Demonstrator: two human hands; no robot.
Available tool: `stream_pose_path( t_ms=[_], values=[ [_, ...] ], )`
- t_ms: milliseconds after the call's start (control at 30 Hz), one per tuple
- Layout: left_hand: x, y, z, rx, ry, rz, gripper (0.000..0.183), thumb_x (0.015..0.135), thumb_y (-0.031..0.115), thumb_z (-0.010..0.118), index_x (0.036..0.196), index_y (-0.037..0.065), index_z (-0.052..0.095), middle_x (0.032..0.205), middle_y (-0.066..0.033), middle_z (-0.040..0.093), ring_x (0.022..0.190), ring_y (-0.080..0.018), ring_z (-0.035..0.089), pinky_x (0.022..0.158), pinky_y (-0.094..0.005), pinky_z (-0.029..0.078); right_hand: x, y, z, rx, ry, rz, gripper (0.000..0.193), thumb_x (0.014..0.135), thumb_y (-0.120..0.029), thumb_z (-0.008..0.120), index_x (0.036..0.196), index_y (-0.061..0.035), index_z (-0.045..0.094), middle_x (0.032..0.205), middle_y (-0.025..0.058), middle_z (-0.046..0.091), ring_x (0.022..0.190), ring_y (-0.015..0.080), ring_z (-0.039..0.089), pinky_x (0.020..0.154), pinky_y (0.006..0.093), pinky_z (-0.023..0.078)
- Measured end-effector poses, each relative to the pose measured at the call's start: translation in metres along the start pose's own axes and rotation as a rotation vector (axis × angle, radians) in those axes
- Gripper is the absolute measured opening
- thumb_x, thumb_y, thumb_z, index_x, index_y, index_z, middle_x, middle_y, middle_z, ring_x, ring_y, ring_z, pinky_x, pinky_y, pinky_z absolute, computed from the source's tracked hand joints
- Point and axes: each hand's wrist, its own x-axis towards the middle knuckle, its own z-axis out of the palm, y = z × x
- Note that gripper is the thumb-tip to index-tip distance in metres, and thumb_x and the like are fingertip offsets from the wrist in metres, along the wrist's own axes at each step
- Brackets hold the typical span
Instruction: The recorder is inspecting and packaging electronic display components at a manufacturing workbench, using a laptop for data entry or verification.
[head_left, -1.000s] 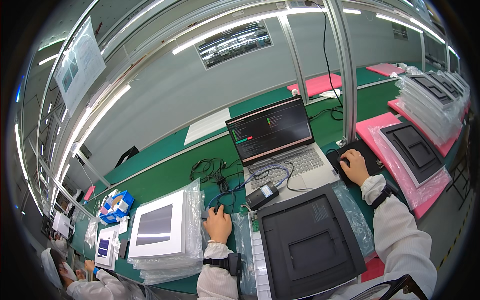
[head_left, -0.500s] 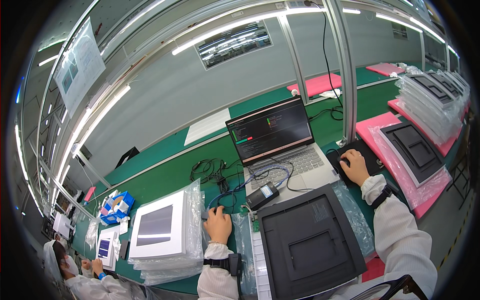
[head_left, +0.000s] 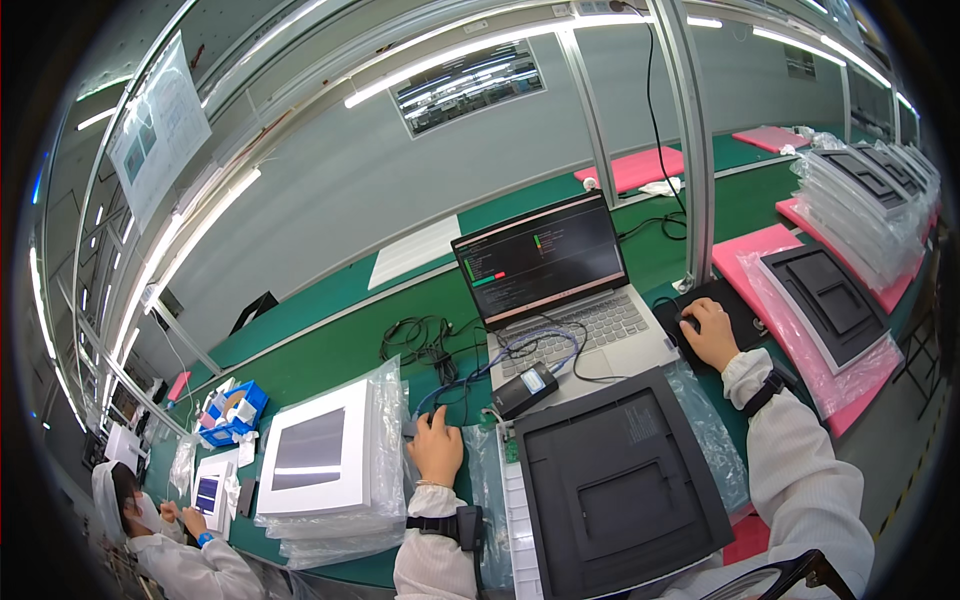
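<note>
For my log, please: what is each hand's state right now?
Left hand: half-curled; whether it grips anything cannot be told.
Right hand: closed loosely over a small, rounded black computer mouse.

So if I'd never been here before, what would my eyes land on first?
Probably the big black panel, lying at the front of the bench, low in the picture. Next might be the open laptop just beyond it, with green and red patches on its dark screen. Then the bright pink sheet on the right, with a smaller-looking black panel lying over it.
</note>
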Motion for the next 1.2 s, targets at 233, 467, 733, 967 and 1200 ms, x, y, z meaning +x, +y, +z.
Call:
stream_pose_path(
  t_ms=[233,467,733,967,1200],
  values=[
    [-0.0011,0.0019,-0.0021,-0.016,-0.012,-0.014,0.042,0.082,0.023,0.051,0.123,0.018,0.057,0.125,-0.015,0.052,0.099,-0.0332,0.06,0.086,-0.0502,0.041,-0.0022,-0.0006,-0.0013,-0.004,0.005,0.012,0.018,0.076,-0.016,0.067,0.09,-0.0054,0.064,0.098,0.0098,0.058,0.097,0.0317,0.055,0.083,0.0418,0.044],
    [-0.0013,-0.0003,-0.0009,-0.002,-0.024,-0.012,0.042,0.082,0.024,0.051,0.123,0.018,0.057,0.126,-0.0142,0.052,0.1,-0.0336,0.06,0.086,-0.0507,0.041,-0.0012,0.0008,-0.0005,-0.01,0.004,0.0,0.018,0.075,-0.017,0.067,0.09,-0.0054,0.064,0.098,0.0102,0.058,0.097,0.0318,0.055,0.083,0.0421,0.045],
    [0.001,0.0006,-0.0014,-0.008,-0.031,-0.022,0.041,0.082,0.024,0.051,0.122,0.016,0.058,0.127,-0.0145,0.052,0.098,-0.0336,0.06,0.086,-0.0506,0.041,-0.0001,-0.0003,0.0004,0.007,0.0,0.003,0.018,0.076,-0.017,0.067,0.089,-0.0055,0.064,0.098,0.01,0.058,0.097,0.0316,0.055,0.083,0.0418,0.045],
    [-0.0014,-0.0009,0.0016,0.002,-0.005,0.001,0.041,0.082,0.023,0.051,0.121,0.014,0.059,0.126,-0.016,0.052,0.096,-0.0341,0.061,0.086,-0.0503,0.041,-0.0015,-0.0005,-0.0003,0.007,0.014,0.0,0.018,0.076,-0.017,0.067,0.089,-0.0056,0.064,0.097,0.0098,0.058,0.097,0.0313,0.055,0.083,0.0418,0.045],
    [-0.0014,-0.0015,0.002,-0.013,-0.005,0.001,0.041,0.081,0.023,0.052,0.12,0.014,0.059,0.126,-0.0162,0.052,0.096,-0.0347,0.06,0.085,-0.0503,0.041,-0.0017,0.0015,-0.0001,-0.011,0.02,-0.005,0.018,0.076,-0.017,0.067,0.089,-0.0059,0.064,0.097,0.0096,0.058,0.097,0.031,0.055,0.083,0.0418,0.045]
  ],
)
